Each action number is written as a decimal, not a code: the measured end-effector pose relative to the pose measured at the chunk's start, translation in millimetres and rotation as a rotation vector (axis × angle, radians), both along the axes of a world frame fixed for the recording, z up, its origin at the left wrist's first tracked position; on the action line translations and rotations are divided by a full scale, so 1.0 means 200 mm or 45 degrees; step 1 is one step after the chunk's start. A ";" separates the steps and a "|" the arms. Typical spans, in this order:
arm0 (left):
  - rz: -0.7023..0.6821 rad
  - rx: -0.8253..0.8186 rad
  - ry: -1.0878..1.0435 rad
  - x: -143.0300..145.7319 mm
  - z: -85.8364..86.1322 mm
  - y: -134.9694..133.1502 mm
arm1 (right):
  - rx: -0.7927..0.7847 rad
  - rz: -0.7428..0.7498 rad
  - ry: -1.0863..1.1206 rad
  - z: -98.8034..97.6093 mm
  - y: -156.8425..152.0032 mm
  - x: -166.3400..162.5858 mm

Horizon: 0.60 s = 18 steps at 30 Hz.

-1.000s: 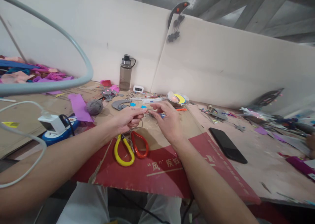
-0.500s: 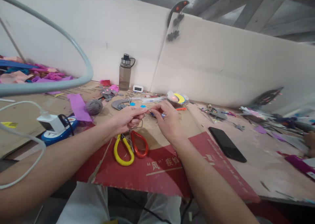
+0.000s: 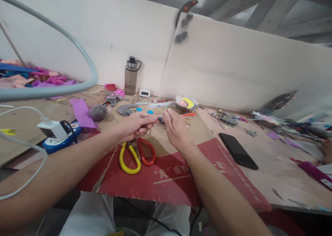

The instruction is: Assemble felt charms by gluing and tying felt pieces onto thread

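My left hand [image 3: 136, 127] is closed, thumb and forefinger pinched together, above the scissors. A thin strand of grey yarn [image 3: 149, 132] shows just under its fingers. Close beside it on the right, my right hand [image 3: 176, 127] is closed with its thumb up; its fingertips and whatever they grip are hidden. A small dark bit [image 3: 160, 119] shows between the two hands. The scissors [image 3: 130, 159], with one yellow and one red handle, lie on red-printed cardboard [image 3: 171, 191]. Two blue flower shapes [image 3: 150, 112] and a grey crescent [image 3: 125, 110] lie just beyond.
A ball of grey yarn [image 3: 98, 112] and a power strip [image 3: 62, 139] with a charger are at left. A bottle [image 3: 131, 77] and small clock [image 3: 144, 93] stand behind. A bowl [image 3: 185, 104] sits at the back, a phone [image 3: 238, 151] at right. A grey tube [image 3: 85, 61] arches at upper left.
My right hand has turned so that its thumb points up and its fingers curl in, slightly away from the left. My left hand stays nearly in place, still pinched.
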<state>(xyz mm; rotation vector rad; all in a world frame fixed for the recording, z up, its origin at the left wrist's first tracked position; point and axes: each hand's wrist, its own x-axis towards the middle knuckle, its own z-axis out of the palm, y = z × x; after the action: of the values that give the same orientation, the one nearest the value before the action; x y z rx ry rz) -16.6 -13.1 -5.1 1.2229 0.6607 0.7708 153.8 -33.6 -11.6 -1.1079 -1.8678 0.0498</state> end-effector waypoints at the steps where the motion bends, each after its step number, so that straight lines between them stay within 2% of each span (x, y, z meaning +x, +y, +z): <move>1: 0.001 0.005 0.010 0.00 0.00 0.00 | -0.006 -0.003 0.006 0.00 0.00 0.00; 7: -0.006 0.015 -0.010 0.00 0.00 0.00 | -0.048 0.004 0.071 0.01 0.00 0.00; 18: 0.067 0.019 -0.090 -0.01 -0.01 0.02 | -0.092 0.159 0.137 0.00 0.01 0.00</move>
<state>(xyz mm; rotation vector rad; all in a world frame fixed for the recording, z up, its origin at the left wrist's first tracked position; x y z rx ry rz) -19.2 -9.4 -7.6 1.1900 0.6321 0.8601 153.7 -32.0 -11.9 -1.0157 -1.8483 0.2456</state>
